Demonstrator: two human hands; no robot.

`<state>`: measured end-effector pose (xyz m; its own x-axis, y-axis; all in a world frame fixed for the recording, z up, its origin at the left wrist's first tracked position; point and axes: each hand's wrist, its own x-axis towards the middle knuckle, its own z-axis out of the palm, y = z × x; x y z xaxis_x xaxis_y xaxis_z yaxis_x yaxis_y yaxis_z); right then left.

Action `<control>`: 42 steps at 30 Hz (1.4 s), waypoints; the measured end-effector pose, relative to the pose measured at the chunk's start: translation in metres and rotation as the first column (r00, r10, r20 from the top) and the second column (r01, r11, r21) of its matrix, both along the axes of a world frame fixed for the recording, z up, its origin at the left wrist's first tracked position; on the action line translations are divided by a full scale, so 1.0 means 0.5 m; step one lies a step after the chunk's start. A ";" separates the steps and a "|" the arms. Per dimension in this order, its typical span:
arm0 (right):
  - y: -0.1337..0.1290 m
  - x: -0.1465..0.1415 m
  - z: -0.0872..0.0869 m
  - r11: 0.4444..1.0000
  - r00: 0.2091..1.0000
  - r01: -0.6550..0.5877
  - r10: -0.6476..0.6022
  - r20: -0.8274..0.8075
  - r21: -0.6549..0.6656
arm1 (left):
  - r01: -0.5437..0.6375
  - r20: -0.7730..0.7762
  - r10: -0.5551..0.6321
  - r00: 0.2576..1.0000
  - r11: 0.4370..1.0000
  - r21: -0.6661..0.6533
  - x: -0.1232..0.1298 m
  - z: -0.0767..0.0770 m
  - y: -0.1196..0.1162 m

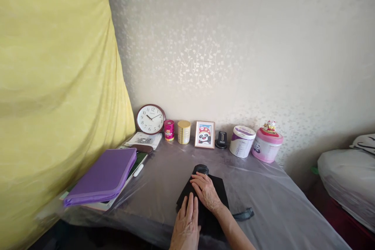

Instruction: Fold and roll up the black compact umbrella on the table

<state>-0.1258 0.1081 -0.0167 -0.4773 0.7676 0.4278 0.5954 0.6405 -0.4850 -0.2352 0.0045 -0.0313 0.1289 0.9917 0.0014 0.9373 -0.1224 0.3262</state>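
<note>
A black fabric item [218, 187] lies on the table in front of me, with a rolled or bunched dark part [200, 169] at its far end. I cannot make out what kind of thing it is. My left hand [186, 218] rests on its near left side, fingers stretched out flat. Farther up, my right hand [205, 191] lies across the middle, its fingers extended and pressing on the fabric. A dark strap-like end [244, 214] sticks out to the right, past my right forearm. Part of the item is hidden under both hands.
A purple folder [101, 175] lies on papers at the left, near a white pen-like object [138, 170]. Along the wall stand a clock [150, 119], two small cans, a framed panda picture [204, 134], a black stand [222, 140] and two tubs. Grey sheeting [272, 191] covers the table.
</note>
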 end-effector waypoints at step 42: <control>-0.070 0.132 -0.016 0.797 0.828 0.407 -0.528 -0.189 -0.446 | -0.029 0.042 0.035 0.999 0.991 -0.132 -0.015 0.048 -0.043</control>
